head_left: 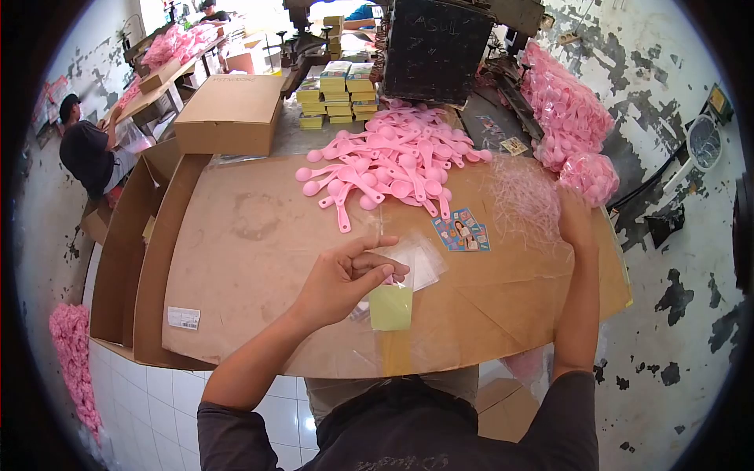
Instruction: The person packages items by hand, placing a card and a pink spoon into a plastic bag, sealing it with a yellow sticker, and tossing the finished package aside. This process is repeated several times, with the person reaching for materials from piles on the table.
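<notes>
My left hand (345, 275) is over the near middle of the cardboard-covered table, thumb and fingers pinching a small clear plastic bag with a yellow-green card (390, 308) in it. A bit of pink shows at the pinch. Below that hand lies a stack of clear plastic bags (425, 264). My right hand (576, 216) reaches to the table's right side, beside pale pink plastic strands (525, 202) and against a clear bag of pink items (589, 178); its fingertips are hidden. Two printed cards (462, 231) lie between the hands, in front of a heap of pink measuring spoons (385, 161).
Yellow-edged card stacks (338, 90) stand at the back beside a black machine box (432, 51). A closed carton (230, 114) and an open long box (118, 259) line the left. A large pink bundle (561, 102) is back right. Another person (86, 149) sits far left.
</notes>
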`<control>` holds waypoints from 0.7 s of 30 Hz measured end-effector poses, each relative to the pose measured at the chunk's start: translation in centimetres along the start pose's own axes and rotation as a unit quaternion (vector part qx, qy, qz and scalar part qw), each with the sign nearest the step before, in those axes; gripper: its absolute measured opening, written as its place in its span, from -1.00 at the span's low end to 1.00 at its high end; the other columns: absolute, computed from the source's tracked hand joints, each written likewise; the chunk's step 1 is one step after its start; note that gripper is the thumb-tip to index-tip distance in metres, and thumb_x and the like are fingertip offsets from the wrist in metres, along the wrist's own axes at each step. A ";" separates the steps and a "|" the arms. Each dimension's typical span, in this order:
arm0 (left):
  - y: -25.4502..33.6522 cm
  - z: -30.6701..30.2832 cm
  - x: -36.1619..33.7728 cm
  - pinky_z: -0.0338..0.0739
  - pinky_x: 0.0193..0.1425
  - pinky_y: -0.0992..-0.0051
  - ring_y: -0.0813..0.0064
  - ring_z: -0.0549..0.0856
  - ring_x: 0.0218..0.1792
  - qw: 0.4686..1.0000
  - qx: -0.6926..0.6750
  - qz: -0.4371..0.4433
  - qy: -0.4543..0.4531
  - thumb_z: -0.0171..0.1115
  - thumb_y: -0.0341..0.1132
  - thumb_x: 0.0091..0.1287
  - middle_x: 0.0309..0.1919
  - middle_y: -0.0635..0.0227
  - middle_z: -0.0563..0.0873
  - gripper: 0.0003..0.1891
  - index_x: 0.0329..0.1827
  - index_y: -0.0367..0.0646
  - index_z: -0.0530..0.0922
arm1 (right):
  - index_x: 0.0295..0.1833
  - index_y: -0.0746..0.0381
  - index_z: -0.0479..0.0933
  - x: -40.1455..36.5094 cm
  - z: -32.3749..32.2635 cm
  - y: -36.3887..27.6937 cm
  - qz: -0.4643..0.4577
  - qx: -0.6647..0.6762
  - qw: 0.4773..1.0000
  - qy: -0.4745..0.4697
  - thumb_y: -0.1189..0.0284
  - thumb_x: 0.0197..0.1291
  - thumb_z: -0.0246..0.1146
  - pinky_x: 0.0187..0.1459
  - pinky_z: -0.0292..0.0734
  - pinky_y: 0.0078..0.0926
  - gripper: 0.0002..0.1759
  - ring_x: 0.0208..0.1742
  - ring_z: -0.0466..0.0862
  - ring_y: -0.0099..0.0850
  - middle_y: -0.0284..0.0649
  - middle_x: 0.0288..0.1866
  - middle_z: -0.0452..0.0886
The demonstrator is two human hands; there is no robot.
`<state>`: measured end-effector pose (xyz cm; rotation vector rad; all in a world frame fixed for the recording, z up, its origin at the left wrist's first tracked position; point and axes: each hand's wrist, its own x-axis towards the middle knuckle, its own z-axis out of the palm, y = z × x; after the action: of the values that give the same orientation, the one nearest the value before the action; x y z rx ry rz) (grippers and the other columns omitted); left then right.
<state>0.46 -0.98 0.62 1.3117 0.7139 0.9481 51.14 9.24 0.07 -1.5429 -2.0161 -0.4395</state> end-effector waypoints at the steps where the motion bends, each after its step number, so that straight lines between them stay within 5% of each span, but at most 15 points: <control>1: 0.0 0.0 0.2 0.70 0.22 0.40 0.39 0.82 0.07 1.000 0.005 -0.001 0.005 0.22 -0.45 0.58 0.04 0.07 0.84 -0.60 0.43 -0.32 0.48 | 0.28 0.34 0.52 -0.2 -0.6 -0.9 -0.026 -0.049 0.998 0.018 0.63 0.31 0.16 0.16 0.58 -0.14 -0.59 0.06 0.72 -0.05 0.03 -0.02 0.71; 4: -0.5 0.1 0.3 0.70 0.24 0.39 0.37 0.82 0.08 1.000 -0.005 -0.007 0.020 0.22 -0.45 0.59 0.05 0.06 0.83 -0.66 0.36 -0.34 0.54 | 0.24 0.31 0.57 0.9 -4.1 -9.5 0.048 -0.053 0.997 -0.005 0.65 0.29 0.19 0.25 0.53 -0.21 -0.60 0.16 0.70 -0.09 0.01 0.05 0.71; 7: -1.0 0.2 0.7 0.70 0.26 0.38 0.35 0.82 0.09 0.999 -0.033 -0.005 0.026 0.23 -0.43 0.59 0.06 0.06 0.82 -0.69 0.31 -0.37 0.57 | 0.19 0.33 0.61 0.7 -3.5 -15.4 0.091 0.230 0.964 -0.100 0.64 0.28 0.25 0.27 0.52 -0.23 -0.64 0.17 0.69 -0.09 -0.01 0.05 0.71; 10: -1.2 -0.1 0.5 0.70 0.27 0.37 0.34 0.81 0.11 1.000 -0.003 -0.004 0.020 0.25 -0.42 0.58 0.06 0.05 0.81 -0.69 0.29 -0.39 0.58 | 0.12 0.34 0.65 1.9 -4.0 -16.1 -0.108 0.258 0.941 -0.189 0.58 0.29 0.29 0.21 0.58 -0.24 -0.71 0.09 0.72 -0.09 -0.04 -0.01 0.72; 13: -1.0 -0.1 0.3 0.70 0.28 0.37 0.35 0.80 0.12 1.000 0.023 -0.006 0.008 0.27 -0.42 0.57 0.05 0.05 0.81 -0.68 0.29 -0.41 0.58 | 0.10 0.31 0.64 4.3 -1.7 -8.7 0.162 0.462 0.847 -0.205 0.51 0.31 0.33 0.21 0.57 -0.24 -0.73 0.14 0.72 -0.15 -0.07 0.07 0.73; 14: -0.9 -0.2 0.3 0.70 0.27 0.37 0.36 0.80 0.12 1.000 0.026 -0.002 0.010 0.27 -0.42 0.56 0.05 0.05 0.81 -0.68 0.28 -0.41 0.58 | 0.06 0.29 0.67 3.5 -0.5 -8.0 0.040 0.144 0.988 -0.049 0.50 0.26 0.35 0.27 0.53 -0.21 -0.74 0.21 0.67 -0.12 -0.06 0.09 0.71; 17: -0.5 -0.1 0.5 0.71 0.24 0.40 0.40 0.81 0.08 0.999 0.035 -0.018 0.030 0.28 -0.41 0.56 0.04 0.07 0.82 -0.67 0.29 -0.41 0.58 | 0.08 0.21 0.69 3.6 -3.1 -12.0 -0.076 0.060 0.995 -0.040 0.49 0.28 0.32 0.33 0.45 -0.19 -0.74 0.24 0.64 -0.09 -0.11 0.13 0.69; 20: -1.1 0.5 0.6 0.70 0.19 0.45 0.46 0.81 0.03 0.999 -0.005 -0.018 0.038 0.29 -0.41 0.56 0.03 0.11 0.83 -0.68 0.28 -0.39 0.60 | 0.13 0.21 0.69 2.1 -2.9 -17.8 -0.081 0.247 0.960 -0.105 0.38 0.32 0.40 0.23 0.50 -0.20 -0.70 0.15 0.67 -0.20 -0.15 0.09 0.71; 21: -1.4 0.6 0.6 0.70 0.18 0.46 0.48 0.81 0.02 0.999 -0.023 -0.012 0.038 0.29 -0.40 0.57 0.03 0.13 0.83 -0.68 0.28 -0.38 0.61 | 0.17 0.21 0.67 1.7 -3.5 -20.4 -0.049 0.332 0.921 -0.197 0.35 0.33 0.41 0.17 0.53 -0.24 -0.66 0.11 0.68 -0.27 -0.18 0.08 0.72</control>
<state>1.45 -0.69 -0.61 1.2285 0.7605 0.9939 32.10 2.74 5.33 -1.1535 -2.2113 0.5302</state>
